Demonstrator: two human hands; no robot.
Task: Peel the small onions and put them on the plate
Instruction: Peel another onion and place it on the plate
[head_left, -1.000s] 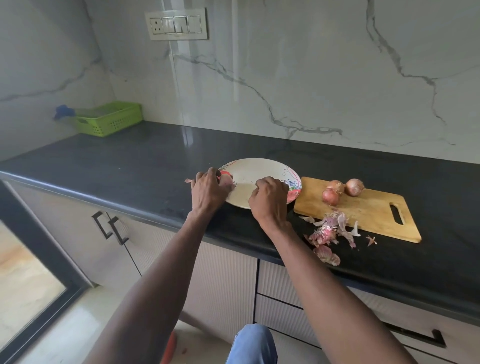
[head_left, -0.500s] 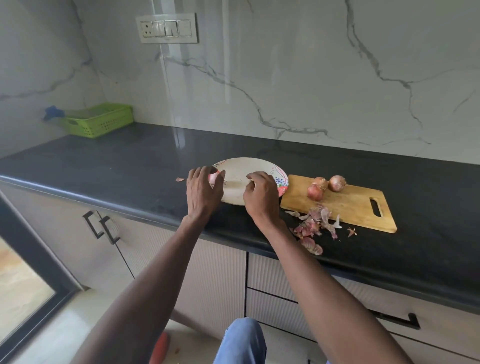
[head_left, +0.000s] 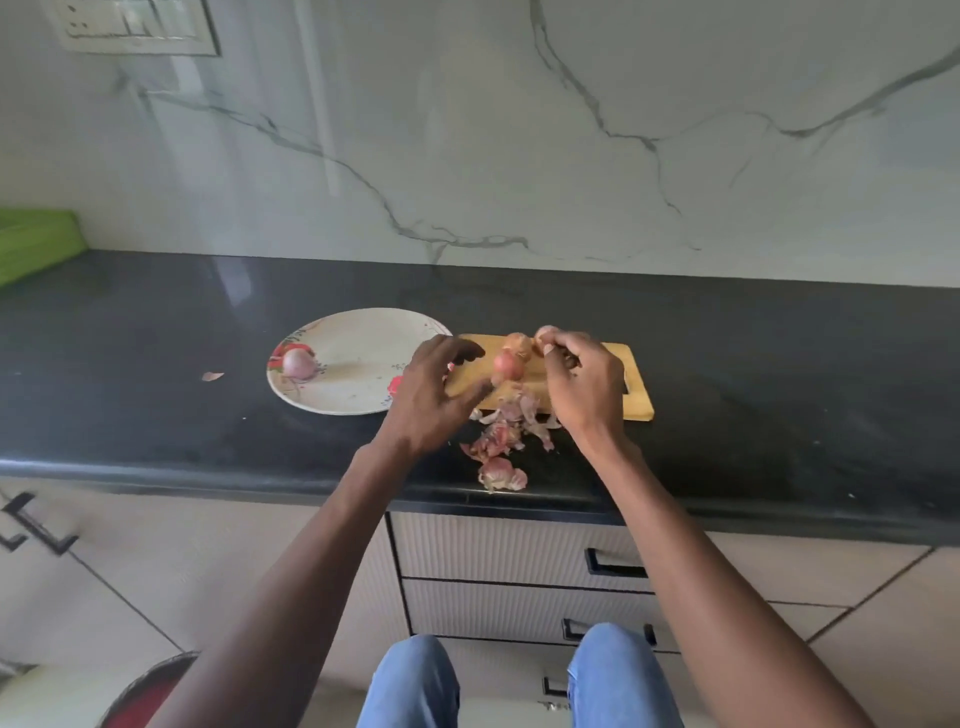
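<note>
Both hands have left the plate (head_left: 358, 332) and crossed to the cutting board (head_left: 636, 384), leaving one peeled onion (head_left: 298, 362) resting near the plate's left rim, where a second ago they were bunched over it. On the board, the right hand (head_left: 584, 387) now pinches an unpeeled onion (head_left: 544, 332) at the far edge between curled fingertips, while the left hand (head_left: 428, 395) hovers with fingers spread and relaxed, holding nothing, just beside two more unpeeled onions (head_left: 511, 356) that sit touching each other near the board's middle. A heap of pink onion skins (head_left: 501, 441) spills from the board's near edge onto the dark table (head_left: 156, 415), with one stray flake (head_left: 212, 375) lying left of the plate. One onion looks done and three remain, so the job appears to be in its early part. The step in hand seems to be lifting the next onion for peeling; doing it well likely means bringing it over the skin pile, steadying it with the left hand, and catching the dry outer layer at the tip so it strips in broad pieces rather than crumbs. A green basket (head_left: 31, 239) stands far left against the marble wall (head_left: 467, 156), well apart from the work.
</note>
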